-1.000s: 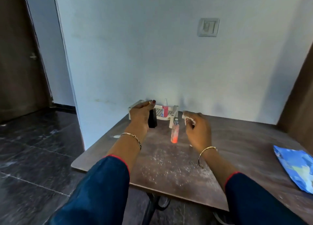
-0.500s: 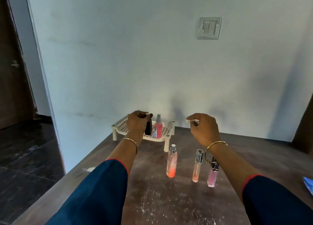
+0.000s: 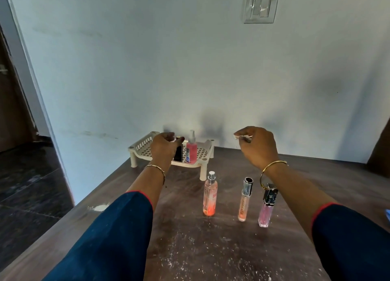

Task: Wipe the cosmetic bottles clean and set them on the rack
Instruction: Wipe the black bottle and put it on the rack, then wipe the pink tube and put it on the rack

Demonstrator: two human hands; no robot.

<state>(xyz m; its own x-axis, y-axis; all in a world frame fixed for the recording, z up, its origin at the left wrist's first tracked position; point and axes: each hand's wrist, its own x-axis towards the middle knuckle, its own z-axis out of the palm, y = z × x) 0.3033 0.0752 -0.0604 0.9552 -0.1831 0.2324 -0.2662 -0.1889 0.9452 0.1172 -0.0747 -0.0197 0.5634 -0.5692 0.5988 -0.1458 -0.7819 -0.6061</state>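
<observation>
A cream plastic rack [image 3: 141,147] stands at the back of the brown table [image 3: 190,249], against the wall. A pink spray bottle [image 3: 191,150] stands on the rack, with a small black bottle [image 3: 179,153] just to its left. My left hand [image 3: 163,146] is over the rack with its fingertips pinched on the black bottle's top. My right hand [image 3: 258,146] hovers to the right, pinching a small white wipe [image 3: 237,136]. Three bottles stand on the table in front: an orange-pink spray bottle [image 3: 209,196], a slim peach tube [image 3: 244,200] and a pink tube with a black cap [image 3: 267,206].
White powder specks [image 3: 190,257] dot the table's near part, and a white smear [image 3: 99,207] lies at its left edge. Dark floor drops away on the left. A light switch [image 3: 260,6] sits on the wall. A blue item [image 3: 387,214] shows at the right edge.
My left hand carried the black bottle from above the table onto the rack beside the pink spray bottle. My right hand rose with the wipe. The view moved closer to the table.
</observation>
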